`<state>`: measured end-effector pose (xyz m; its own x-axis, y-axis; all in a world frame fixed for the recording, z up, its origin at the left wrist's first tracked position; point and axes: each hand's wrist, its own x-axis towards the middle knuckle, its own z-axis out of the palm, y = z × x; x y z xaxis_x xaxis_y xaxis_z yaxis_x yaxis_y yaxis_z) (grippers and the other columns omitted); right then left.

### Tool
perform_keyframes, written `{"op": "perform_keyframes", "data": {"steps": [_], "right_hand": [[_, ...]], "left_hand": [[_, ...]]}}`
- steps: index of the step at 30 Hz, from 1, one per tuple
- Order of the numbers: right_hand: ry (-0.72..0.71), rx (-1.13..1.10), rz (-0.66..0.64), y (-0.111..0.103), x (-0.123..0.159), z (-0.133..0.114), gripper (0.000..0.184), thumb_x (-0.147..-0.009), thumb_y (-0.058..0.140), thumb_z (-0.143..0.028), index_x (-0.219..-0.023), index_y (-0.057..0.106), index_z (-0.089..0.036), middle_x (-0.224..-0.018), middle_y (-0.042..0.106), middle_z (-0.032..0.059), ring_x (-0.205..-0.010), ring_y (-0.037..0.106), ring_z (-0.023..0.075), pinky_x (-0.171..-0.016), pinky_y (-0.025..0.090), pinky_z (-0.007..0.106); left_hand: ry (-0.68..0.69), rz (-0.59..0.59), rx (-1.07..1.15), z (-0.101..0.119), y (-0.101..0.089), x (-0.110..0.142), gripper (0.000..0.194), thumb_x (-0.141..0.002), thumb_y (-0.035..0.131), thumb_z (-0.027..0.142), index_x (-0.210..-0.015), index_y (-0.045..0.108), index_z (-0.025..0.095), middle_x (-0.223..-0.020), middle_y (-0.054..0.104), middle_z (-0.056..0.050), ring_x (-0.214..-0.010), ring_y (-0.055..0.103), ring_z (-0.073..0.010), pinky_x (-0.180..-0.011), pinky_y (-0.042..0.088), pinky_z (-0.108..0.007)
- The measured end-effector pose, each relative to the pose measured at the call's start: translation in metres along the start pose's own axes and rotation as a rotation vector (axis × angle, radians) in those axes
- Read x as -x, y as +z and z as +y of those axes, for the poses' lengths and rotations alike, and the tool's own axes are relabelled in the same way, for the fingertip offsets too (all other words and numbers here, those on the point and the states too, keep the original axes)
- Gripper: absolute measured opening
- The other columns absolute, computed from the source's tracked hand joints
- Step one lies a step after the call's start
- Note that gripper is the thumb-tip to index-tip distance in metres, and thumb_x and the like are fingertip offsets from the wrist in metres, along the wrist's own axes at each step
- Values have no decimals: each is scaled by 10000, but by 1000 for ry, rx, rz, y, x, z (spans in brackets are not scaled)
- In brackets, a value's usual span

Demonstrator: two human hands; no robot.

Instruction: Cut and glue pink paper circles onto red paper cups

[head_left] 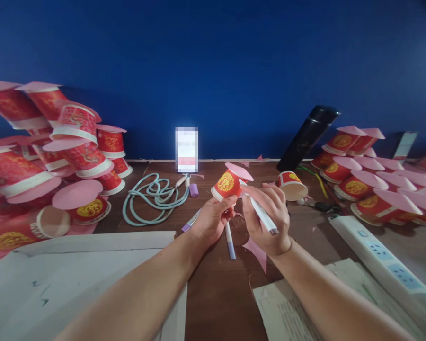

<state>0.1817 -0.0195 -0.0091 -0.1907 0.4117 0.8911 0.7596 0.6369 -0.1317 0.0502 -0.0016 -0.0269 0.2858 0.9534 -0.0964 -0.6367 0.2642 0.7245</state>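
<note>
My left hand (pixel 215 220) grips a red paper cup (pixel 225 185) with a gold emblem, turned upside down and tilted. A pink paper disc (pixel 239 171) sits on its upturned base. My right hand (pixel 268 218) is closed around a white marker (pixel 261 213), its tip at the cup's side just under the disc. Below my hands a second marker (pixel 230 241) lies on the table. Another pen with a purple end (pixel 189 225) is partly behind my left wrist. A purple cap (pixel 193 190) stands behind it. One more red cup (pixel 292 185) lies on its side beyond my right hand.
Red cups with pink discs (pixel 81 156) are piled at the left; more cups with pink tops (pixel 372 182) stand at the right. Around the table are a coiled cable (pixel 156 199), lit phone (pixel 186 149), black flask (pixel 307 135), power strip (pixel 379 255), white box (pixel 92 284) and papers (pixel 287 308).
</note>
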Motion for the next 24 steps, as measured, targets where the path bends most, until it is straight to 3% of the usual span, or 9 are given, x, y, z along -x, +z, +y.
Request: {"op": "perform_keyframes", "data": {"steps": [24], "right_hand": [[41,39,-5,-1,-2,-3,278,-833,601,-112,-1097,626,-194,-880,713,43,-800,631,172,-945,452,431]], "left_hand": [[7,-29,42,0,1,2,241,-632,802,256,-777,643,146,-683,529,29,-587,416,-68,-590,338,-228]]}}
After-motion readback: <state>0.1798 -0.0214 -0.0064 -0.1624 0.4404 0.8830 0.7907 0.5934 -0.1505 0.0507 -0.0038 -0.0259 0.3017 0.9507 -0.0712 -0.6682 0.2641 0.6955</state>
